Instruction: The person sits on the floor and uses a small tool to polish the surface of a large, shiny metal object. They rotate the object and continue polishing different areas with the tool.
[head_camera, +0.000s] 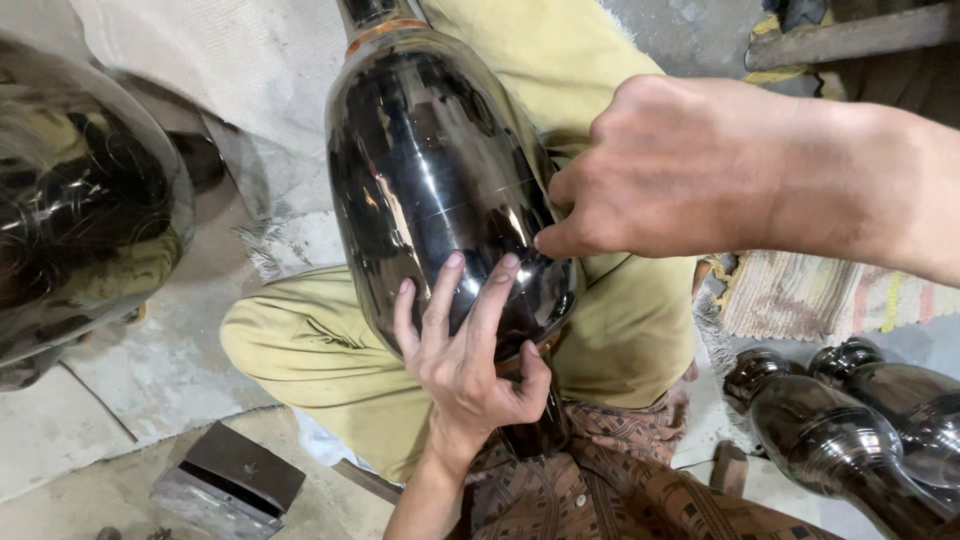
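A large, dark, shiny metal vessel (430, 170) lies tilted across my lap, its narrow neck with an orange band pointing away from me. My left hand (465, 355) grips its wide lower end, fingers spread up the polished side and thumb under the rim. My right hand (665, 170) comes in from the right, fingers curled, its fingertips pressing on the vessel's right side just above the left fingers. My legs in yellow-green trousers (300, 340) are folded beneath the vessel.
Another big polished vessel (80, 200) fills the left edge. Two smaller dark metal vases (850, 430) lie at the lower right by a striped mat (800, 295). A metal block (230, 480) sits on the concrete floor at the lower left.
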